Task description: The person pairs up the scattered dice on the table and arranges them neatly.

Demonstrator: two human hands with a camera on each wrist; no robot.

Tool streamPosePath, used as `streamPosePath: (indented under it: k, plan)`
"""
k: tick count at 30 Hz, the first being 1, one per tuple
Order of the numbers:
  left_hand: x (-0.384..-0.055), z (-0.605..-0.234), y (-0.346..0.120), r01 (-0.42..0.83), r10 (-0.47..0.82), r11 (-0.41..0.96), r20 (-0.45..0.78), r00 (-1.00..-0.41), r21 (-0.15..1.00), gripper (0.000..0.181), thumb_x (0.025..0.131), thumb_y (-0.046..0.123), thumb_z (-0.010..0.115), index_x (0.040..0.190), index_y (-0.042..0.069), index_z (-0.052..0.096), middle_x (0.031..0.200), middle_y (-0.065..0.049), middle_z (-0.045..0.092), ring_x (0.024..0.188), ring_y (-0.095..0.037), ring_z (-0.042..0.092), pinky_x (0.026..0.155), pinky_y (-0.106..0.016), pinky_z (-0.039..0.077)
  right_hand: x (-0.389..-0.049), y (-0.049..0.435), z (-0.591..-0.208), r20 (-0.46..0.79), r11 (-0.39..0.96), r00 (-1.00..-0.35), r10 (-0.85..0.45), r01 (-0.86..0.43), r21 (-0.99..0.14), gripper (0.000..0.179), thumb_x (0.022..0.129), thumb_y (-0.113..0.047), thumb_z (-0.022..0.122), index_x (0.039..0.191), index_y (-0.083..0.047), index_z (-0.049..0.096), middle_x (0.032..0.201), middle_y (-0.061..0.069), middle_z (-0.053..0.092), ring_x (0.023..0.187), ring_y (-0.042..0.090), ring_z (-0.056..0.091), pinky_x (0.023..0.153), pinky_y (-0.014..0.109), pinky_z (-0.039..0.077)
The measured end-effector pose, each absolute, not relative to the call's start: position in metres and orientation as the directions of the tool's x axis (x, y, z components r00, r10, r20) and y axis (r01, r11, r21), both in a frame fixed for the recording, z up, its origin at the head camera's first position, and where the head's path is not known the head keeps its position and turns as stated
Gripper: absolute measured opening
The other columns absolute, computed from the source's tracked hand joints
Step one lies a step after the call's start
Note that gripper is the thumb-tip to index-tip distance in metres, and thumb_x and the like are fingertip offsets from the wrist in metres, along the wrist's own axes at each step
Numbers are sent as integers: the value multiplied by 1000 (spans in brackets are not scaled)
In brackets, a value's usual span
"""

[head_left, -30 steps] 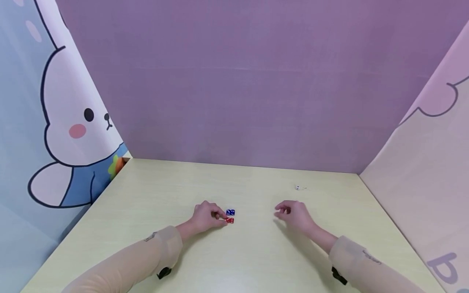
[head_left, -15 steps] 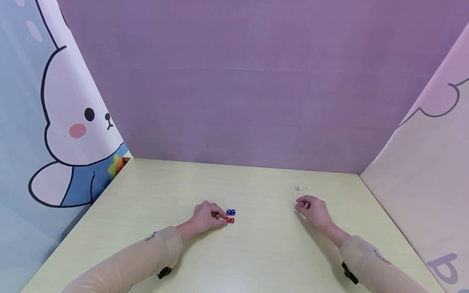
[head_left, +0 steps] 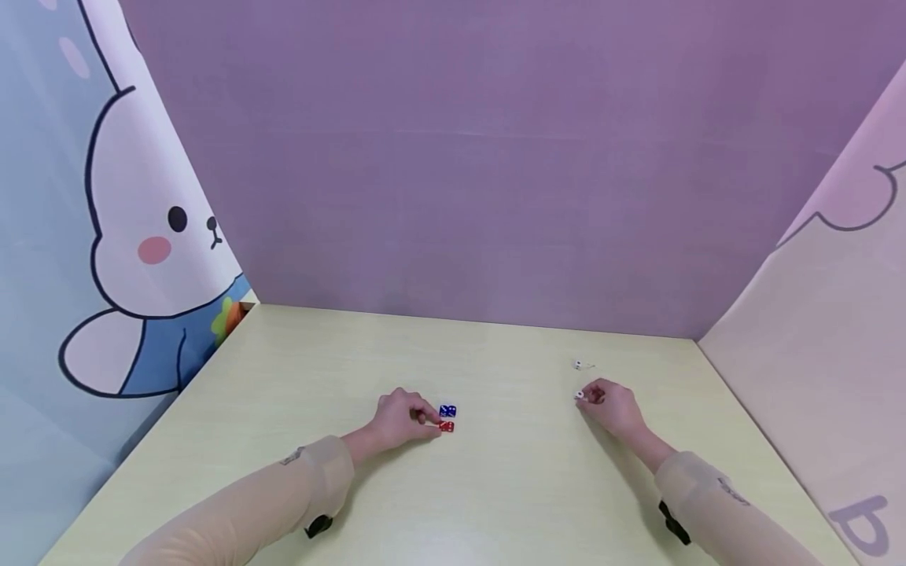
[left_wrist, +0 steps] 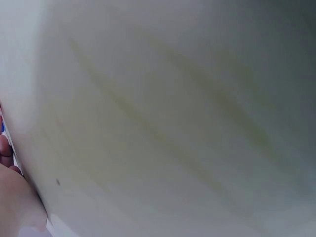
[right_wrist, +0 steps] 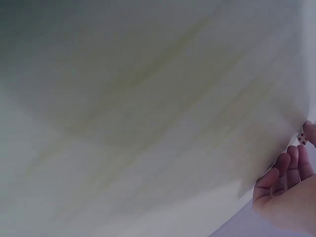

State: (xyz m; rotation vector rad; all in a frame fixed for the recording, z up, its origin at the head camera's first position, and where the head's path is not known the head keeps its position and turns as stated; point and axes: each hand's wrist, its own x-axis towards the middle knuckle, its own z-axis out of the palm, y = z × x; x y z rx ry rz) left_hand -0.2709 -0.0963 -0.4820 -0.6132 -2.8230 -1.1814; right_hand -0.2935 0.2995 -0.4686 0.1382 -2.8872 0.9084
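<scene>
My left hand (head_left: 400, 418) is at the left end of a small group of dice. Its thumb and forefinger pinch a red die (head_left: 444, 427), one of two side by side. Two blue dice (head_left: 447, 410) sit directly behind the red ones. At the left edge of the left wrist view only part of that hand (left_wrist: 17, 197) shows. Over on the right, my right hand (head_left: 613, 405) pinches a white die (head_left: 579, 395) at its fingertips. Red dots show on this die (right_wrist: 302, 138) in the right wrist view, between thumb and fingers.
Beyond the right hand, another small white item (head_left: 578, 364), marked with dark dots like a die, lies on the pale wooden table (head_left: 495, 487). A purple panel (head_left: 453, 173) stands along the back edge. Printed cloths (head_left: 835, 330) hang at both sides.
My right hand has moved right and slightly away from me, and the white die now shows at its fingertips. The left hand and the red and blue dice have stayed in place.
</scene>
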Motion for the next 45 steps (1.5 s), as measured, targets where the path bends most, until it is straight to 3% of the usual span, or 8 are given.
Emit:
streamPosePath:
  k: [12,45]
  plan:
    - [-271,-482,-97,373,352,629,178,-919,682,13,69,28,84,77,27,74,65,16,59,63,1,50,80,-38,28,-298,291,-466,132,818,-990,-56,-121,-562,12,80,-11,72,88,-3,68,80,4,66,72,14,56,63,25,44]
    - [-270,-483,-102,355,366,613,145,-919,706,14,70,30,83,79,28,73,66,17,58,64,-2,51,86,-44,28,-278,246,-468,86,753,-982,-170,-186,-631,11,77,-12,76,85,-8,69,73,-3,63,67,10,54,61,21,45]
